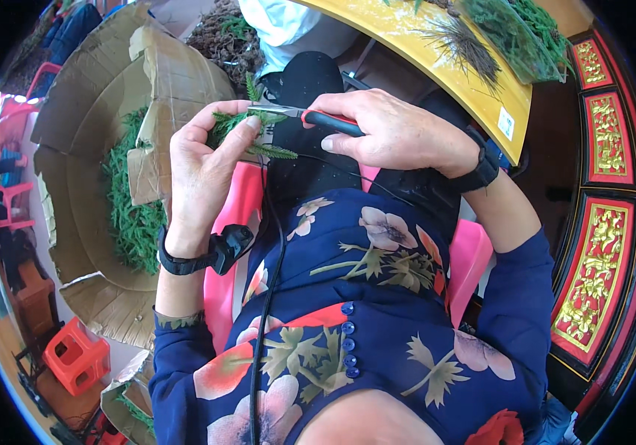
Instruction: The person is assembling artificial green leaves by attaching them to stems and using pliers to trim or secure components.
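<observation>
My left hand (pixel 203 167) is closed, thumb against fingers, on a green artificial fern-like sprig (pixel 276 152) whose fronds stick out around the fingertips. My right hand (pixel 403 135) grips a pair of long-nose pliers (pixel 333 122) by red and black handles. Their metal jaws point left and lie across the upper part of the sprig, just above my left thumb. Whether the jaws are closed on a stem is too small to tell. Both hands are over my lap, close together.
An open cardboard box (pixel 84 159) holding green sprigs (pixel 136 215) stands at my left. Ahead to the right, a yellow table (pixel 507 93) carries brown needle tufts (pixel 474 55) and bagged greenery (pixel 522 41). A black cable (pixel 260 334) runs down my front. Red stools (pixel 77 356) stand far left.
</observation>
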Demonstrator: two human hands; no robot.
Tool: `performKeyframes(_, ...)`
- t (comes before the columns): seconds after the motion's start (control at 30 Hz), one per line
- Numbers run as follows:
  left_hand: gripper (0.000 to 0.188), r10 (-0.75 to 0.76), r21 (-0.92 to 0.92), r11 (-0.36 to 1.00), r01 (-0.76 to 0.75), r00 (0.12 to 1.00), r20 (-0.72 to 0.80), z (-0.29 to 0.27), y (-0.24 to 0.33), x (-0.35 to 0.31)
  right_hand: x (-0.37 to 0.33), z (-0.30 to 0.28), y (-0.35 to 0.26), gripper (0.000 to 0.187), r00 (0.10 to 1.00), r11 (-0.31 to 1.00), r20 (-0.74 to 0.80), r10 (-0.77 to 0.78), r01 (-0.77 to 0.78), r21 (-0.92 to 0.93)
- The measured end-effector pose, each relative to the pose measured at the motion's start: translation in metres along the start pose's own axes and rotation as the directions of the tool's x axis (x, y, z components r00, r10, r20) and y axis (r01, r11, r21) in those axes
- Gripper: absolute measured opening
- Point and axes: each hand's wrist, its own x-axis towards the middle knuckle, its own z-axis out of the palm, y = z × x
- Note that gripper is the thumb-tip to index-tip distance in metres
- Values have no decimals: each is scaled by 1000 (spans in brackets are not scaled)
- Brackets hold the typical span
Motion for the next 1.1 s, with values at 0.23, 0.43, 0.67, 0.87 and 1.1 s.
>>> performKeyframes(0.23, 18, -23, -38, 999, 23, 1000, 3, 1, 1, 1, 0, 6, -7, 29, 994, 994, -8, 106, -106, -19)
performKeyframes(0.43, 17, -71, -120, 990, 75, 997, 34, -2, 1, 0, -6, 14, 0, 27, 975, 994, -208, -81, 93, 50)
performKeyframes(0.67, 21, -146, -210, 963, 168, 982, 117, -6, -1, 1, -4, 15, -1, 26, 978, 997, -200, -53, 62, 38)
performKeyframes(0.87, 29, -88, -86, 991, 100, 987, 136, -3, 6, 0, -5, 18, -1, 26, 967, 999, -253, 1, 11, 48)
performKeyframes(1.1, 32, -104, -141, 981, 133, 975, 194, -7, -5, 3, -8, 23, 5, 25, 938, 989, -314, -146, 132, -64)
